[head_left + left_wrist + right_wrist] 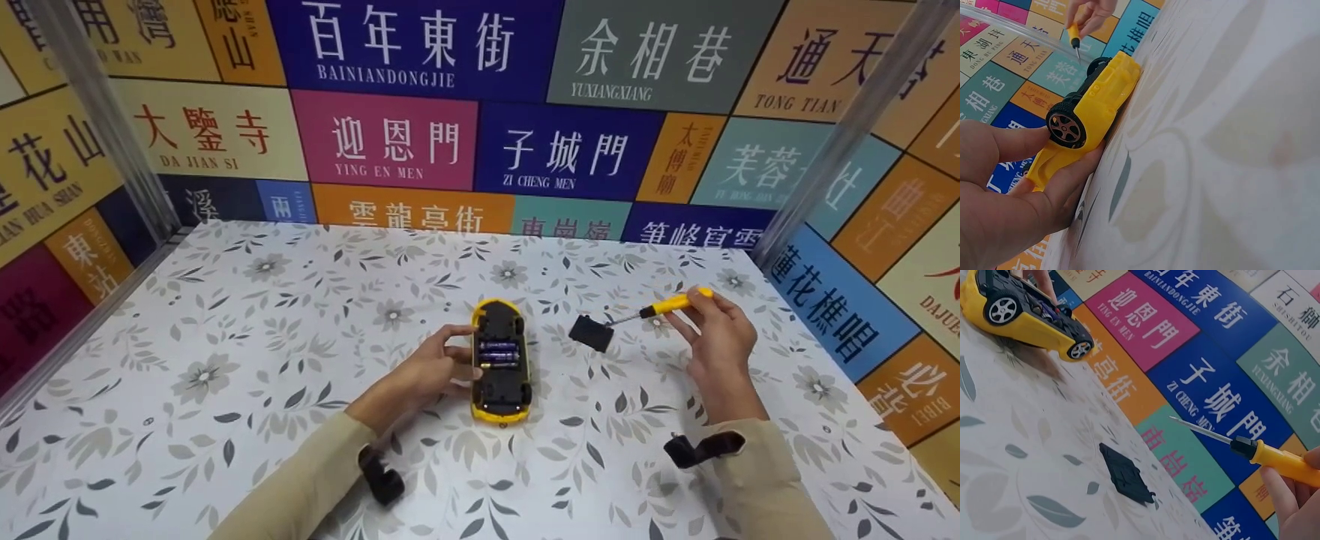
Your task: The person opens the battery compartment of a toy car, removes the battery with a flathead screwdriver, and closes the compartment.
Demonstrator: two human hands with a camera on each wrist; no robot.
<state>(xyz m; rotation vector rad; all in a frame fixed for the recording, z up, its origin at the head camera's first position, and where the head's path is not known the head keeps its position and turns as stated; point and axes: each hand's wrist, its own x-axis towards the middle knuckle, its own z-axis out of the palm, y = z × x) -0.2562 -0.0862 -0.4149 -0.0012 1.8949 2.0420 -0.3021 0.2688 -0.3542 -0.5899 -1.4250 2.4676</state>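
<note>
A yellow toy car (504, 390) lies upside down on the table, its black underside facing up. Dark batteries (499, 354) sit side by side in the open compartment amid that underside. My left hand (429, 369) grips the car along its left side, thumb and fingers around the body, as the left wrist view also shows near a wheel (1066, 125). My right hand (721, 349) holds a yellow-handled screwdriver (675, 302), its thin metal shaft pointing left. Below the tip in the right wrist view lies a black battery cover (1124, 473), flat on the table and apart from the car.
A white tablecloth (300, 450) with grey leaves and flowers covers the table. Walls of coloured panels (382, 142) with Chinese lettering rise behind and at both sides. Clear upright posts (832, 142) stand at the back corners. Black straps (382, 476) circle both wrists.
</note>
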